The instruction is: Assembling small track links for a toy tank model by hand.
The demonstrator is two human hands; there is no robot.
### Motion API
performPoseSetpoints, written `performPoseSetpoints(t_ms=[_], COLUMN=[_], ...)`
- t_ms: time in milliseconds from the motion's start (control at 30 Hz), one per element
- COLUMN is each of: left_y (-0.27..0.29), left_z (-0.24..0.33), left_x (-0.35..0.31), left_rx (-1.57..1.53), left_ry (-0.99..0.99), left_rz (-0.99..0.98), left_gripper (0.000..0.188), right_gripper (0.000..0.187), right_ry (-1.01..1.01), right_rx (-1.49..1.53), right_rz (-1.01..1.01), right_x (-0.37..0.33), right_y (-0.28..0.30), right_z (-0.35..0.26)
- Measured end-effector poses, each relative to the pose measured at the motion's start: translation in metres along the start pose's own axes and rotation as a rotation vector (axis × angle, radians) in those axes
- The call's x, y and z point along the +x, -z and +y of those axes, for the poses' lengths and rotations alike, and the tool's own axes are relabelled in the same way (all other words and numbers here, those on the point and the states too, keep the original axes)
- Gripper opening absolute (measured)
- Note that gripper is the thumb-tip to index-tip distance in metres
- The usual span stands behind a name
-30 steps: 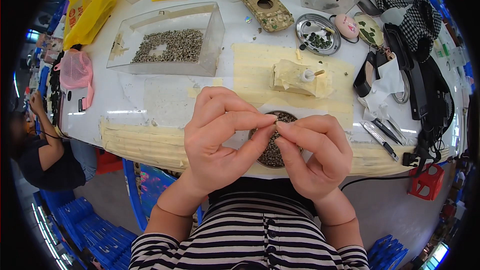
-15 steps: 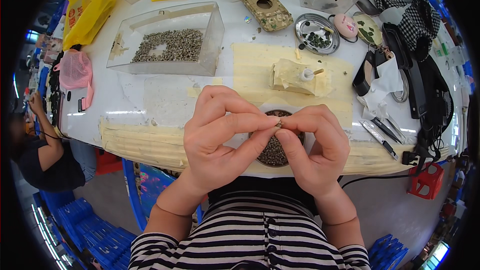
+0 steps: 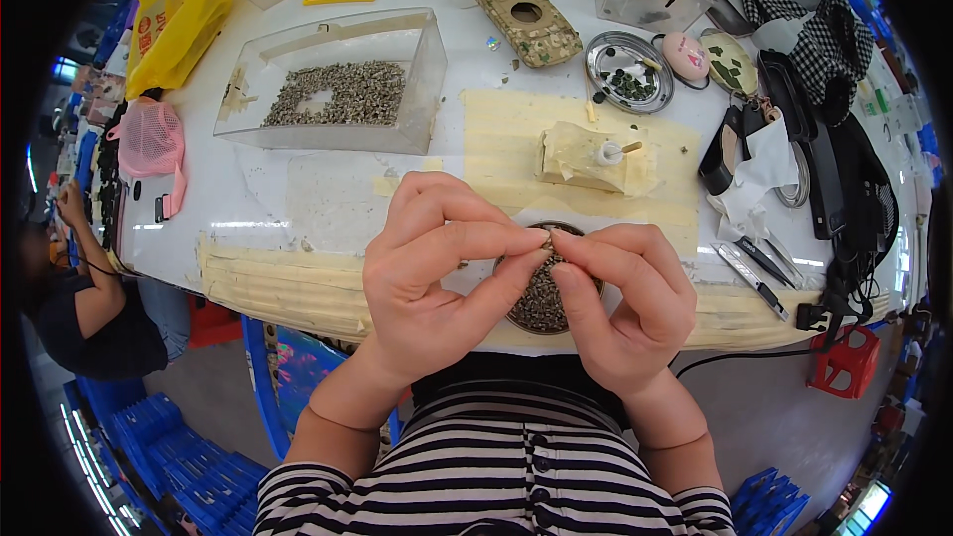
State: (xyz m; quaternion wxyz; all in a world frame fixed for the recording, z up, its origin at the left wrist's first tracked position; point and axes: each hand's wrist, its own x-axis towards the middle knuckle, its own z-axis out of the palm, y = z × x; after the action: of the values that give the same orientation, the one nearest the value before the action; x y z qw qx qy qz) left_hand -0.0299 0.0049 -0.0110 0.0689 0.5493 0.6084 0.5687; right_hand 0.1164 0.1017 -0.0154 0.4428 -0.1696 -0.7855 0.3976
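My left hand has its thumb and index finger pinched together at a tiny metallic-looking piece, its other fingers curled behind. From the other side, my right hand meets it, index fingertip against the same piece and thumb just below. The piece is mostly hidden between the fingertips. Directly beneath both hands is a round dish filled with many small grey-brown parts. Beyond my fingers a tape-covered block carries a small white bottle with a thin stick in it.
A clear box of similar parts stands far left. Behind lie a camouflage toy vehicle hull and a metal dish of dark green pieces. A utility knife and tweezers lie right. Another person sits at the left.
My right index finger and thumb have shifted slightly left and down around the piece. My left hand stays nearly in place.
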Motion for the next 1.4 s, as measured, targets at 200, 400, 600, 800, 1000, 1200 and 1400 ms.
performPoseSetpoints(t_ms=[200, 400, 600, 800, 1000, 1200, 1400], left_y=[0.0015, -0.0002, -0.0015, 0.0002, 0.0013, 0.0006, -0.0011], left_z=[-0.0001, 0.0018, 0.0002, 0.0001, -0.0015, 0.0011, 0.0011], left_x=[0.001, 0.0003, 0.0005, 0.0, 0.0015, 0.0008, 0.0004], left_rx=[0.007, 0.051, 0.109, 0.054, 0.033, 0.092, 0.105], left_ry=[-0.016, -0.031, -0.034, -0.025, -0.051, -0.045, -0.034], left_rz=[-0.033, -0.026, 0.021, 0.002, -0.033, -0.027, -0.004], left_gripper=[0.024, 0.023, 0.025, 0.024, 0.027, 0.024, 0.022], right_gripper=[0.022, 0.022, 0.026, 0.024, 0.019, 0.018, 0.028], right_ry=[-0.088, -0.085, 0.042, -0.019, -0.104, -0.05, 0.0], right_rx=[0.082, 0.076, 0.021, 0.015, 0.091, 0.051, -0.007], right_rz=[-0.059, -0.026, 0.038, -0.003, -0.062, -0.008, 0.014], right_x=[0.003, 0.0032, -0.0003, 0.0006, 0.0037, 0.0026, -0.0011], right_y=[0.0003, 0.0027, -0.0002, 0.0008, 0.0004, 0.0025, 0.0007], right_z=[0.0018, -0.0003, -0.0023, -0.0004, 0.0021, -0.0005, -0.0011])
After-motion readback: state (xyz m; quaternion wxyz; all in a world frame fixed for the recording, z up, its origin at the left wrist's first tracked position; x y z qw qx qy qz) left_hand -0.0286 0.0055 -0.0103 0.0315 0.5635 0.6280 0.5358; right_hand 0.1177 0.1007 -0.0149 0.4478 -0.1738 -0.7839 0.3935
